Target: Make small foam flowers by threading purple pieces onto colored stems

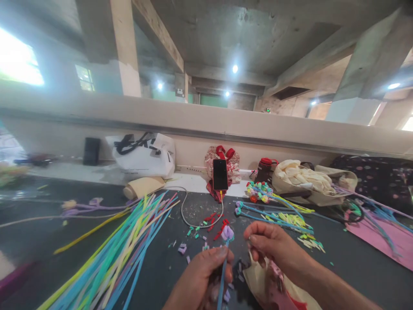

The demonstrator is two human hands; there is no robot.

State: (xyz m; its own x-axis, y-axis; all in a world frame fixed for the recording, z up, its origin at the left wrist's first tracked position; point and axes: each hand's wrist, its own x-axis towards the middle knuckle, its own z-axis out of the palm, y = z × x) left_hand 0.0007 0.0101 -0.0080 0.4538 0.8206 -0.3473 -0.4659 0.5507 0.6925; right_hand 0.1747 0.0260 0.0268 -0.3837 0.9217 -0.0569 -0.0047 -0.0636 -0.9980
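Observation:
My left hand (209,271) is closed around the blue stem of a pipe-cleaner flower (227,233). Its lilac head, with a bit of teal beneath, stands upright above my thumb. To the right of the flower and apart from it, my right hand (269,243) has thumb and fingers pinched together; whatever is between them is too small to make out. Lilac pipe-cleaner pieces (182,249) lie left of the flower, and red pieces (222,226) lie just behind it. Under my right forearm is a cream and pink cloth or bag (258,280), partly hidden.
Long coloured pipe cleaners (109,254) spread across the left of the dark table. A phone (220,174) leans upright at the back, its charging cable (182,211) looping forward. Finished blue-stemmed flowers (238,207) and yellow pieces (293,220) lie right. A white bag (145,157) stands behind.

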